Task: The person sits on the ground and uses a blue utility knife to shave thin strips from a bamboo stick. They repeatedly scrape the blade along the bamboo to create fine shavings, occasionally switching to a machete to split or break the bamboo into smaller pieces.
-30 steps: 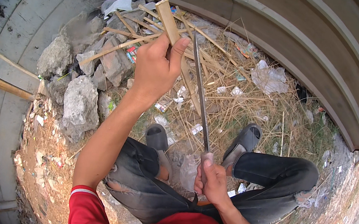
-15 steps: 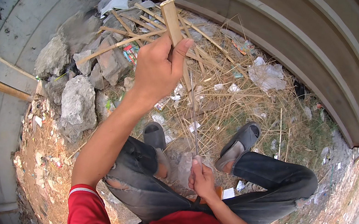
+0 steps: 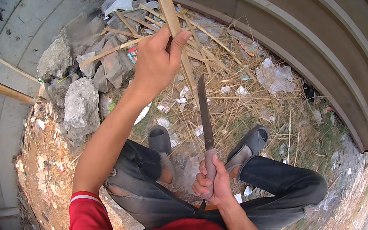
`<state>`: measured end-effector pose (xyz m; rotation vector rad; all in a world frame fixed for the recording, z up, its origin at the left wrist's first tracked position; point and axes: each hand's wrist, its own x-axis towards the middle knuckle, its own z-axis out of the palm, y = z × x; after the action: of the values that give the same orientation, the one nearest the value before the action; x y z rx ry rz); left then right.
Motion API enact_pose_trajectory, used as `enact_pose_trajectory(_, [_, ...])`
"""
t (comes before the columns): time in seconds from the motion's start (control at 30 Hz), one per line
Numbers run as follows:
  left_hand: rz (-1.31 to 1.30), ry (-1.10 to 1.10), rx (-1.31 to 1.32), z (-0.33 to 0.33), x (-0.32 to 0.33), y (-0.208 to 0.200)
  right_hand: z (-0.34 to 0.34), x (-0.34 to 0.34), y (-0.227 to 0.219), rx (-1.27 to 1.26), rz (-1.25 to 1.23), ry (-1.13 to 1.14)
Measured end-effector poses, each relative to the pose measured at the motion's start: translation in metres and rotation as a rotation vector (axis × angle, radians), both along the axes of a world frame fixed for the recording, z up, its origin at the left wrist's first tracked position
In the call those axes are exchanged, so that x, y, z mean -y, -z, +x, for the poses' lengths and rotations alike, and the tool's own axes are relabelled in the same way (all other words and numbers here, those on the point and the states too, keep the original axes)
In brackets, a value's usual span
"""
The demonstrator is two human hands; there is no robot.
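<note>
My left hand [image 3: 157,63], arm stretched forward, is closed around a long split bamboo strip [image 3: 169,14]. The strip slants from its thick far end down toward the middle, where its lower part runs behind the knife tip. In my right hand [image 3: 214,184], low between my knees, is a long-bladed knife [image 3: 206,111], its wrapped handle gripped by the fingers. The blade points up and away, its broad side showing and its tip beside the strip; whether they touch I cannot tell. Several bamboo strips [image 3: 120,49] lie in a loose pile beyond my left hand.
Grey rocks [image 3: 81,107] are heaped at the left. Corrugated metal sheeting [image 3: 296,34] curves along the far right, and a pale panel wall [image 3: 31,21] stands at the left. Dry straw, shavings and a crumpled plastic sheet [image 3: 276,76] cover the ground around my sandals [image 3: 160,138].
The knife has turned from nearly edge-on to showing its broad side, and its handle is now in plain sight in my right hand. The bamboo strip has shifted slightly up and left.
</note>
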<state>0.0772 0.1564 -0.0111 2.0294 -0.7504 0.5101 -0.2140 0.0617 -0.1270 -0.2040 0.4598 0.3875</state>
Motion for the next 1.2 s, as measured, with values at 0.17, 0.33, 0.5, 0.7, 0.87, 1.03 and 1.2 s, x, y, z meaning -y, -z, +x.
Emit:
enact_pose_trajectory(0.17, [0.031,0.014,0.006,-0.002,0.002,0.002,0.004,-0.03,-0.035,0.227,-0.798,0.029])
enact_pose_trajectory(0.33, [0.026,-0.006,-0.057,0.001,-0.007,0.0,-0.006,-0.027,0.075,-0.074,-1.012,-0.148])
enact_pose_trajectory(0.5, [0.04,0.089,-0.081,0.0,-0.021,0.0,-0.036,-0.01,0.1,-0.229,-0.52,-0.193])
enact_pose_trajectory(0.7, [0.031,0.031,-0.074,0.009,-0.021,0.0,-0.035,0.02,0.11,0.056,0.641,0.112])
enact_pose_trajectory(0.87, [0.016,0.017,-0.042,0.006,-0.028,-0.003,-0.013,0.004,0.082,-0.129,-0.536,-0.181])
enact_pose_trajectory(1.03, [-0.079,0.046,0.093,-0.011,-0.019,-0.011,-0.005,0.0,0.055,-0.14,-0.648,-0.167])
enact_pose_trajectory(1.2, [-0.068,0.103,0.036,-0.015,-0.012,0.001,-0.001,0.01,0.024,-0.049,-0.77,-0.145])
